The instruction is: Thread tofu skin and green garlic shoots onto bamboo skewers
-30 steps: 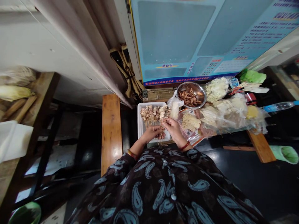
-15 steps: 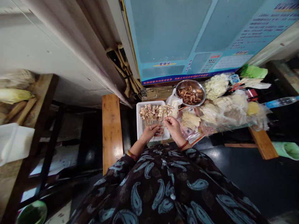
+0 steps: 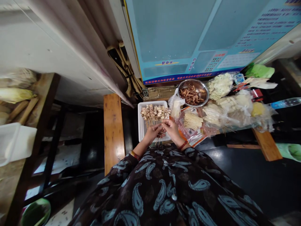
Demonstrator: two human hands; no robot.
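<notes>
A white tray (image 3: 140,128) holds a row of skewers with pale, brownish pieces (image 3: 154,112) at their far ends, the thin sticks pointing toward me. My left hand (image 3: 152,132) is closed around some of the sticks over the tray's near part. Beside it, touching or nearly touching, my right hand (image 3: 171,128) pinches skewer sticks near the tray's right side. The fingertips of both hands meet over the sticks, so how many each holds is hidden. Just right of the tray stands a knotted clear plastic bag (image 3: 176,105) with pale contents.
Right of the tray are a metal bowl (image 3: 208,94) of brown strips, enoki-like mushrooms (image 3: 192,121), bagged pale food (image 3: 221,86) and a bottle (image 3: 285,103). A wooden bench (image 3: 114,135) lies left. A blue board (image 3: 169,34) stands behind. Further left is a white bin (image 3: 25,144).
My right hand has moved down and slightly left, closer to my left hand. The skewer tips at the tray's right side now sit more closely together. The view has shifted slightly.
</notes>
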